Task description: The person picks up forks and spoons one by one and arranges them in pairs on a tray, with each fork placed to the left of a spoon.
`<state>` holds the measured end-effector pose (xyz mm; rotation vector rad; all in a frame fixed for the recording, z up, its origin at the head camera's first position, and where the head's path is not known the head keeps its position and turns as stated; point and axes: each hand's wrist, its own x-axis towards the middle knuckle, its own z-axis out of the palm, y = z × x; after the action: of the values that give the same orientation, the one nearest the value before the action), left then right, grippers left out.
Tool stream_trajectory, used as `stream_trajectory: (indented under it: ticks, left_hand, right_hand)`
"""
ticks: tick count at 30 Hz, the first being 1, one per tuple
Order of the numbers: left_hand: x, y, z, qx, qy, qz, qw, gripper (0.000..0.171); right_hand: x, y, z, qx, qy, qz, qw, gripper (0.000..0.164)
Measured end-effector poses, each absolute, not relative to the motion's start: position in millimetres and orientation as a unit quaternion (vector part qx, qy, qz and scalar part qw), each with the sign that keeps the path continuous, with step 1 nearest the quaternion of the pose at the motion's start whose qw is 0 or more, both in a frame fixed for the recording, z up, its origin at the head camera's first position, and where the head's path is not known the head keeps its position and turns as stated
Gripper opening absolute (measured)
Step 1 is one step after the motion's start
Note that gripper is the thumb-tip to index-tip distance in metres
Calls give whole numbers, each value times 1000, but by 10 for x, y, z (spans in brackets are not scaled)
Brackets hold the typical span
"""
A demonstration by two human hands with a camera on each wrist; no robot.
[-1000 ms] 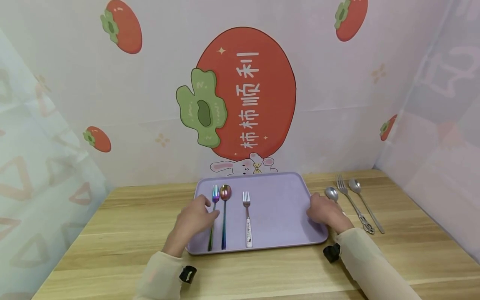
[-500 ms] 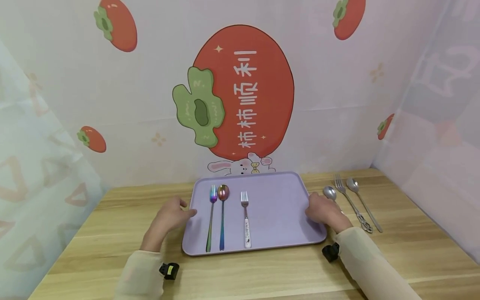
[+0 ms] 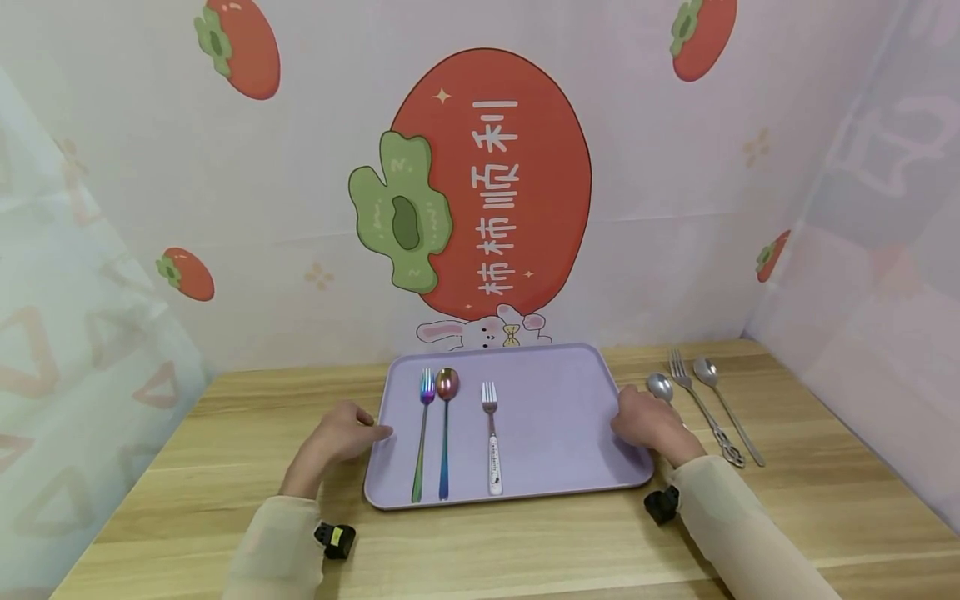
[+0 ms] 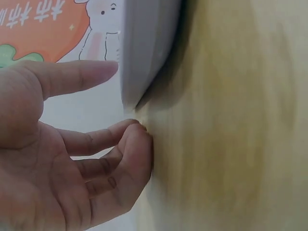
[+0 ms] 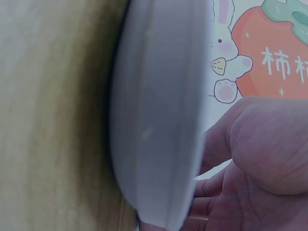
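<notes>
A lilac tray [image 3: 558, 417] lies on the wooden table. My left hand [image 3: 341, 433] is at its left edge; the thumb lies over the rim and the curled fingers are low against the outer side, near the table. At the right edge my right hand [image 3: 648, 421] grips the rim, its fingertips partly hidden by the tray wall in the right wrist view. On the tray lie a rainbow-coloured fork [image 3: 423, 417], a matching spoon [image 3: 447, 386] and a silver fork with a patterned white handle [image 3: 494, 462].
To the right of the tray, a silver spoon [image 3: 660, 386], partly covered by the right hand, lies beside an ornate-handled fork [image 3: 705, 404] and another silver spoon [image 3: 731, 412]. A cloth backdrop [image 3: 292, 317] with printed persimmons stands behind the table [image 3: 247, 450].
My left hand has moved left, from above the rainbow fork to the tray's left edge. The right hand has stayed at the right edge, and the cutlery keeps its arrangement.
</notes>
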<state>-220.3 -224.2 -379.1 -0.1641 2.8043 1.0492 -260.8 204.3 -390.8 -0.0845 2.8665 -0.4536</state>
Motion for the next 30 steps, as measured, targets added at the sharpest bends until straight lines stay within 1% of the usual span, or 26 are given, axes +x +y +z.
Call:
stream_trajectory:
  ticks: [8,15,25,30]
  left_hand:
    - [-2215,-2237,-3844,-52,916,389,88,37]
    - [-2246,-2251,-3902,-50,915,391,82,31]
    - [-2240,-2242,-3902,-61,920,378,78,25]
    - [-2243,-2236,-3902,-54,927,363,77,18]
  right_hand:
    - [-2606,2035,-3898,-31,981,-154,118,41]
    - [-2599,2040,-3892,-34,981,-154,117,39]
    - [-2613,2054,-3888,-36,982,-145,118,45]
    - [-2613,2050,-3891,-35,982,-145,120,44]
